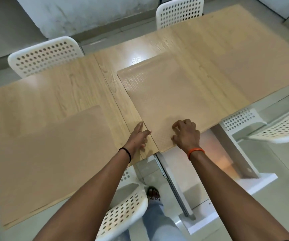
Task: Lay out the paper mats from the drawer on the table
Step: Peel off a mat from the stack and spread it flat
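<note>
Two pale translucent paper mats lie on the light wood table (108,66). One mat (56,146) covers the near left part. The other mat (164,98) lies right of the table's centre seam, its near corner at the table's front edge. My left hand (139,136) rests flat on the wood beside that mat's left edge, fingers stretched out. My right hand (186,133) presses down on the mat's near end with bent fingertips. Neither hand grips anything.
White perforated chairs stand around the table: two at the far side (42,56) (179,11), one below me (122,214), one at the right (279,127). A white table frame and an open drawer (209,171) show under the right half.
</note>
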